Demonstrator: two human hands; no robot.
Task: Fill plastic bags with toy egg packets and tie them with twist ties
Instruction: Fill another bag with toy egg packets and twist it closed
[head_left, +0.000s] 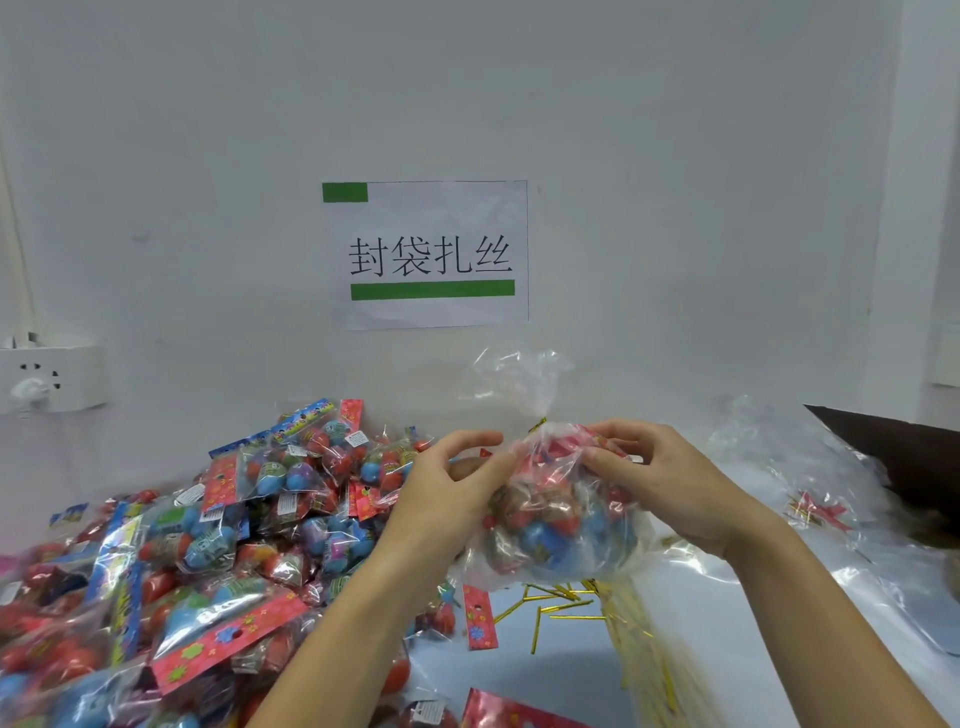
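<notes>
A clear plastic bag (550, 525) filled with red and blue toy egg packets is held up above the table in the middle of the view. A gold twist tie (537, 425) is wound round its gathered neck, and the loose top fans out above it. My left hand (452, 488) holds the bag's left side, fingers curled near the neck. My right hand (660, 483) grips the bag's upper right side just below the tie. A big heap of toy egg packets (208, 530) covers the table on the left.
Loose gold twist ties (561, 605) lie on the table under the bag, with a bundle of them running toward the near edge. Empty clear bags (810, 478) lie at the right beside a dark box (898, 452). A paper sign (428, 254) hangs on the wall.
</notes>
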